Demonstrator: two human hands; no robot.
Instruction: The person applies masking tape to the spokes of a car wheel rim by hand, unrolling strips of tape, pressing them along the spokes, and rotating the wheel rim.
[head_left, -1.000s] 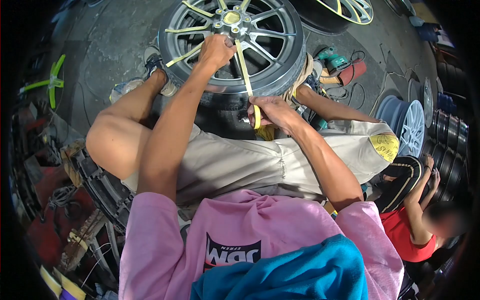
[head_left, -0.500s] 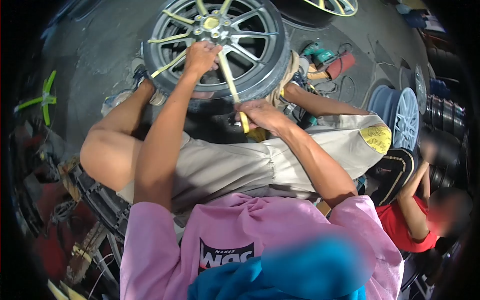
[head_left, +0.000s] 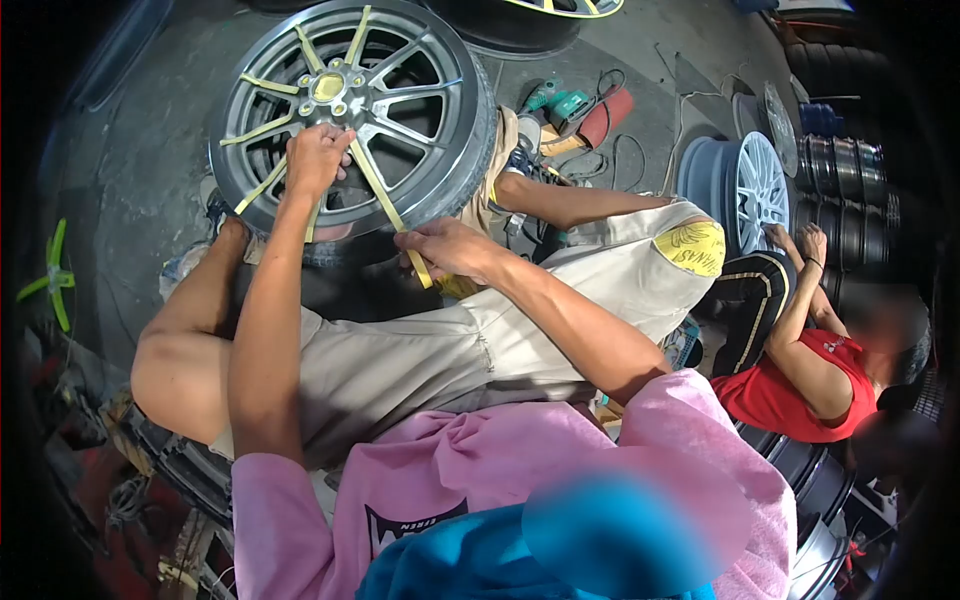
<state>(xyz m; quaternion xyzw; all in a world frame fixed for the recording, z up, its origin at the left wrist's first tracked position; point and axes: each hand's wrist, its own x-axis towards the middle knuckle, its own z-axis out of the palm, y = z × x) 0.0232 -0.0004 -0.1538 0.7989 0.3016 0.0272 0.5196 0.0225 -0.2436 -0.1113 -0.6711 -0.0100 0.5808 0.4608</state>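
Observation:
A grey multi-spoke wheel (head_left: pixel 455 110) lies face up between the legs, with yellow tape on several of its spokes. Below the taped hub, my left hand (head_left: pixel 318 160) pinches the upper end of a yellow tape strip (head_left: pixel 375 187) on a spoke. The strip runs taut across the rim to my right hand (head_left: pixel 445 248), which is closed around its lower part at the wheel's near edge. A loop of tape hangs below my right fingers.
Right of the wheel lie a green power tool (head_left: pixel 568 108), a red piece (head_left: pixel 606 118) and cables. A blue-grey wheel (head_left: pixel 760 190) stands near a person in red (head_left: pixel 830 375). Green crossed strips (head_left: pixel 60 280) are at the left; another taped wheel (head_left: pixel 510 35) lies at the top.
The view has shifted, so the wheel and both hands appear further left and slightly lower. Both hands still hold the tape strip. The person in red has moved their hands beside the blue-grey wheel.

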